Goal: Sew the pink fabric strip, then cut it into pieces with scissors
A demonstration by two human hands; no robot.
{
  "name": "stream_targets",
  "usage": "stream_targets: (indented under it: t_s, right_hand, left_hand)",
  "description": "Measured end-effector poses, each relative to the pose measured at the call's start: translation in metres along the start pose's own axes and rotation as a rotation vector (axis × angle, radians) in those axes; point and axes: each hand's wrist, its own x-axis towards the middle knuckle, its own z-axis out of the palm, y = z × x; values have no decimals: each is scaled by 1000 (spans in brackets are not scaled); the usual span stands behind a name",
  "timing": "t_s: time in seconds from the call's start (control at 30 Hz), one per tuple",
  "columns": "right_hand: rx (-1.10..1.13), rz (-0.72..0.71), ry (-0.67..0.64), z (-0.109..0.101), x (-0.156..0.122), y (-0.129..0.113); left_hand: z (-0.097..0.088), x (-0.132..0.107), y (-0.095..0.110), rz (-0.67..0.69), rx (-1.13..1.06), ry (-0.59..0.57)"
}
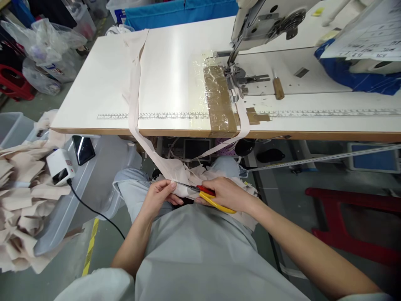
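My right hand grips a pair of scissors with red and yellow handles, blades pointing left across my lap. My left hand pinches the pale pink fabric strip right at the blade tips. That strip runs from my lap up over the table edge and across the white sewing table. A second length loops from my lap up to the presser foot of the sewing machine. A small heap of the same fabric lies on my knees.
A clear plastic bin at my left holds a white charger and a phone, beside a pile of pink cut pieces. Tape patches and a printed ruler mark the table front. A red stool stands on the right.
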Motion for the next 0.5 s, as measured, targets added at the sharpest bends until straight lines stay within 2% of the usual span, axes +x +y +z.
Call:
stream_targets:
  t_s: [0.13,0.3,0.43,0.5]
  right_hand:
    - [-64,-37,18,-5,2,-7]
    - [-14,-25,15,-4,4,-6]
    - [180,-24,114,3,8,-6]
    - [358,-55,197,7,11,-11]
  left_hand:
    - [2,-1,0,1,5,-17]
    - [2,-2,4,-16,30,-25]
    - [11,-1,0,-31,67,-35]
    - [22,0,-1,-57,63,-98]
